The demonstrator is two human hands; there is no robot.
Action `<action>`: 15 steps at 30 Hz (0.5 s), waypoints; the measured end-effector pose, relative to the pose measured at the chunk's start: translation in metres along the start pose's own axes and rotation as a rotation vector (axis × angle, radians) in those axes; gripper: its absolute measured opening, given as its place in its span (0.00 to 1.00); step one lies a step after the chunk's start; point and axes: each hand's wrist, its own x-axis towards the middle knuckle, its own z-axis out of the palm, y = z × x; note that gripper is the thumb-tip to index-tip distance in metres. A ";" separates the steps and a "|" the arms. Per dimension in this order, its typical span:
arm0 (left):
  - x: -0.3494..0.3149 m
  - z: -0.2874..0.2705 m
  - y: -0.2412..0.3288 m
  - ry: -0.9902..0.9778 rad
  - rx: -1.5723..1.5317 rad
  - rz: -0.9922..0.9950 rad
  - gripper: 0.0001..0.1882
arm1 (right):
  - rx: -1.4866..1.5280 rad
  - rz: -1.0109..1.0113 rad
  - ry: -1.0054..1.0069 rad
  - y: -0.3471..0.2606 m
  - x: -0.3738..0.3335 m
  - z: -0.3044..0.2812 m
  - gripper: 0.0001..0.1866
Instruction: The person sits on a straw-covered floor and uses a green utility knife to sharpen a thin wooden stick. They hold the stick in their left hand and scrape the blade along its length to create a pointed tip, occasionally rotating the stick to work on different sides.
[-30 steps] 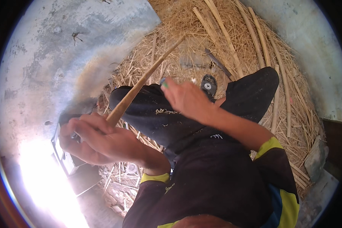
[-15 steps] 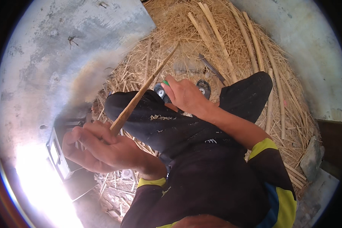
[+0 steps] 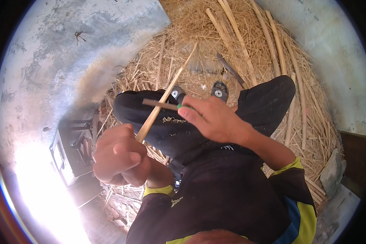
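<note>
My left hand (image 3: pixel 120 156) is closed around the thick lower end of a long, tapering split-wood strip (image 3: pixel 151 118), possibly bamboo. The strip slants up and away to the right, its thin tip over the straw. In my right hand (image 3: pixel 215 118) is a knife (image 3: pixel 166 106) with a green handle, mostly covered by my fingers. Its narrow, dull brown blade points left and crosses the strip about midway, above my legs. Whether the edge touches the wood, I cannot tell.
Straw and shavings (image 3: pixel 146 67) cover the floor around my crossed legs (image 3: pixel 150 107). Several long poles (image 3: pixel 274 40) lie to the right and far side. A dark flat bar (image 3: pixel 231 70) rests beyond my shoes. Pale walls (image 3: pixel 105 24) stand on both sides; a stone (image 3: pixel 332 173) sits at right.
My left hand has moved right and turned, showing the strip's paler face. The right hand has come slightly nearer and to the right, and the knife blade now shows across the strip.
</note>
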 end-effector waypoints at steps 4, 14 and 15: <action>0.008 0.005 -0.002 -0.100 -0.065 0.051 0.09 | -0.157 0.026 0.057 0.006 -0.003 0.014 0.20; 0.007 0.001 -0.008 -0.097 -0.119 0.121 0.08 | -0.469 0.078 0.167 0.013 0.006 0.018 0.20; 0.007 0.000 -0.008 -0.097 -0.108 0.105 0.08 | -0.449 0.061 0.184 0.011 0.008 0.019 0.20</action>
